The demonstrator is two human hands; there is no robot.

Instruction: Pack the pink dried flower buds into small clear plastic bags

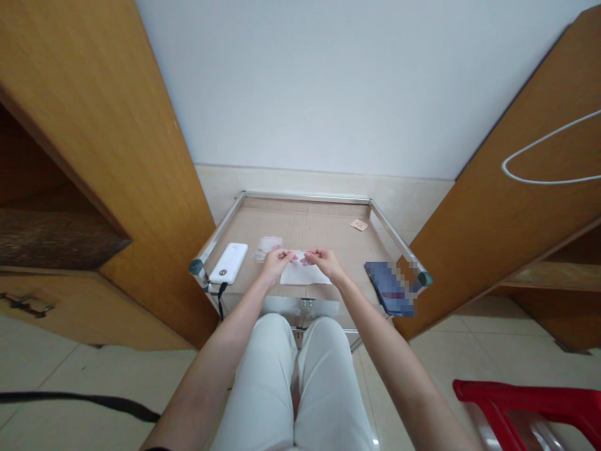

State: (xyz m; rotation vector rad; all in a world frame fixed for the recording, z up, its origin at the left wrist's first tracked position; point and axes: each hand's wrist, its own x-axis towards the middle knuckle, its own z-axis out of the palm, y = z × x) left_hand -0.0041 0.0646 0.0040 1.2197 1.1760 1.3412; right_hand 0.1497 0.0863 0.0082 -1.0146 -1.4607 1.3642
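My left hand [276, 260] and my right hand [327, 259] are close together over the tray table, fingertips pinched. Between them they hold opposite sides of a small clear plastic bag [299, 257] with pink print. Just below it, a white sheet of paper [305, 274] lies flat on the table. To the left of my left hand is a loose pile of similar clear plastic bags [268, 245], partly behind my fingers. Whether anything is inside the held bag is too small to make out.
On the metal-framed table [310, 216], a white power bank [229, 263] with a black cable lies left. A dark phone [387, 288], partly pixelated, lies right. A small tan card [359, 225] sits at the back right. Wooden cabinets flank the table; a red stool [530, 401] stands lower right.
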